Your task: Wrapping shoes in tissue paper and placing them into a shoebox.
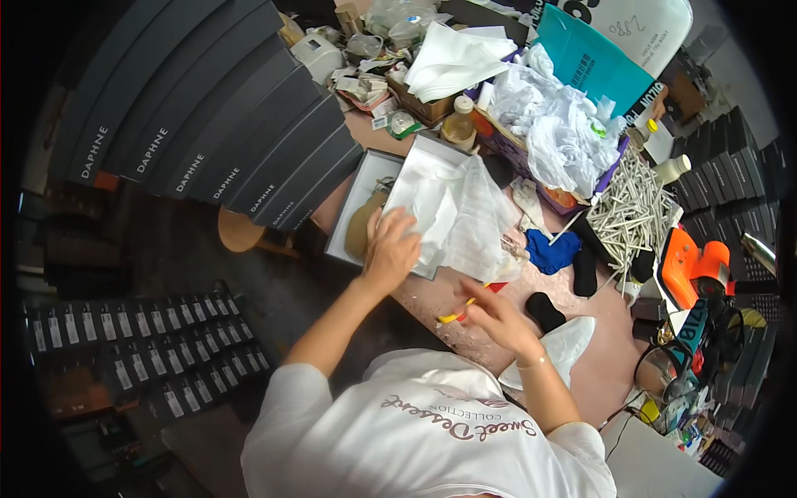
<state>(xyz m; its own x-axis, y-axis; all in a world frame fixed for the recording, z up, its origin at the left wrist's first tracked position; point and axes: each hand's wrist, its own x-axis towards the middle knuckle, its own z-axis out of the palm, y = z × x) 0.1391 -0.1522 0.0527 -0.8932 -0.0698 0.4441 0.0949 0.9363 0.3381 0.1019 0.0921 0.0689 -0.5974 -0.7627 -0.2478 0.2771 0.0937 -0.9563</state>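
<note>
Tissue paper (452, 212) lies crumpled over an open shoe box (359, 199) at the pink table's (598, 365) left edge. Head view: left hand (390, 249) lies palm-down on the paper, fingers spread and pressing. Right hand (498, 315) pinches a yellow-and-red tool (462, 310), just beside the box's near corner. Black box stack (207, 108) sits to the left.

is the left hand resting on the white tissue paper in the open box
Yes, the left hand lies flat on the white tissue paper in the open box.
</note>
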